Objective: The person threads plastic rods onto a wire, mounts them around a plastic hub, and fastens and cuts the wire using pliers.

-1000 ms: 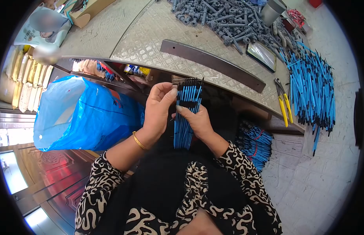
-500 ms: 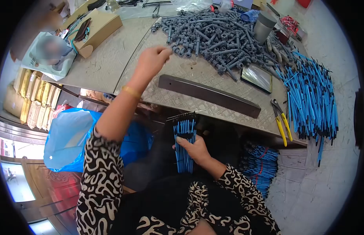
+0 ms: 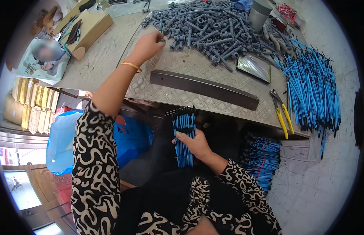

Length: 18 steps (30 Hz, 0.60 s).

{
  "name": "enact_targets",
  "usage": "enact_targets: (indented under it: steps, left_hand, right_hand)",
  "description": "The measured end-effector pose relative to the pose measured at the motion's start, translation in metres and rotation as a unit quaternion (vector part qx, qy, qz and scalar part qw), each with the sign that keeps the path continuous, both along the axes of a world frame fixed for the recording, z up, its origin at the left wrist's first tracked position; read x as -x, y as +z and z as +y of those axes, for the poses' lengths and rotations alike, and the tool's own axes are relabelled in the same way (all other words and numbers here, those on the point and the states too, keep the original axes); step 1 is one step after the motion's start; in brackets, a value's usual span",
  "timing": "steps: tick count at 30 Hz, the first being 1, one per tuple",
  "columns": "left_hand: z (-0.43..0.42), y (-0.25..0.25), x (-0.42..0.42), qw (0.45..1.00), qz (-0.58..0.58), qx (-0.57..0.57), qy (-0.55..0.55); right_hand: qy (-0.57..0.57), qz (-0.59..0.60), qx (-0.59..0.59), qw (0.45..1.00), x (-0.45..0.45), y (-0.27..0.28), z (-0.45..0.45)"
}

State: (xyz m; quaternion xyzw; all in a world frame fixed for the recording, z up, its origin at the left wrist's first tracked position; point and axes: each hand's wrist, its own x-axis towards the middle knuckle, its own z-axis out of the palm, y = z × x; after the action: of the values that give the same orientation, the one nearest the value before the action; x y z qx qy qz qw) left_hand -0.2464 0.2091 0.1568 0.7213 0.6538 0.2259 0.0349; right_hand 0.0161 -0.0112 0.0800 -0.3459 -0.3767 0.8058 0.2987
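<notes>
My right hand (image 3: 196, 144) is closed around a bundle of thin blue rods with black ends (image 3: 184, 120), held upright over my lap. Its thumb lies across the front of the bundle. My left hand (image 3: 147, 47) is stretched over the table by the left edge of a heap of grey plastic bolt-like fittings (image 3: 213, 33). Its fingers are curled together; a small dark bit shows at the fingertips, too small to name. Below that hand, a dark flat bar (image 3: 205, 89) lies along the table's near edge.
Many loose blue rods (image 3: 311, 90) lie at the table's right. Yellow-handled cutters (image 3: 282, 115), a shiny flat case (image 3: 254, 68) and a grey cup (image 3: 261, 16) are nearby. A cardboard box (image 3: 89, 33) stands left. Bundled rods (image 3: 264, 160) and a blue bag (image 3: 131, 135) are below.
My left hand has drawn slightly left, and its fingers look more curled. The right hand still holds the rod bundle in about the same place. The view has shifted a little.
</notes>
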Motion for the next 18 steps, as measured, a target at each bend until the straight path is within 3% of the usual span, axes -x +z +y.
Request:
enact_targets:
  steps: [1, 2, 3, 6, 9, 18]
  left_hand:
    - [-0.011, 0.01, -0.001, 0.979, -0.197, 0.048, 0.007]
    - [-0.028, 0.018, -0.002, 0.918, -0.386, 0.095, 0.014]
    - [-0.049, 0.028, -0.005, 0.817, -0.559, 0.137, 0.023]
    - [-0.114, 0.045, -0.015, 0.725, -0.652, 0.217, -0.033]
    - [-0.16, 0.04, -0.021, 0.67, -0.68, 0.293, -0.041]
    - [-0.206, 0.012, -0.034, 0.615, -0.708, 0.341, -0.066]
  right_hand:
    - [-0.001, -0.005, -0.004, 1.0, 0.0, 0.001, -0.001]
    - [0.0, -0.009, -0.008, 1.0, -0.001, 0.002, -0.001]
    - [0.001, -0.014, -0.01, 1.0, -0.001, 0.002, -0.003]
    - [0.023, -0.038, -0.01, 0.999, -0.002, 0.006, -0.003]
    - [0.011, -0.034, -0.015, 0.999, 0.003, 0.005, -0.007]
    - [0.007, -0.035, -0.053, 0.998, 0.008, 0.008, -0.013]
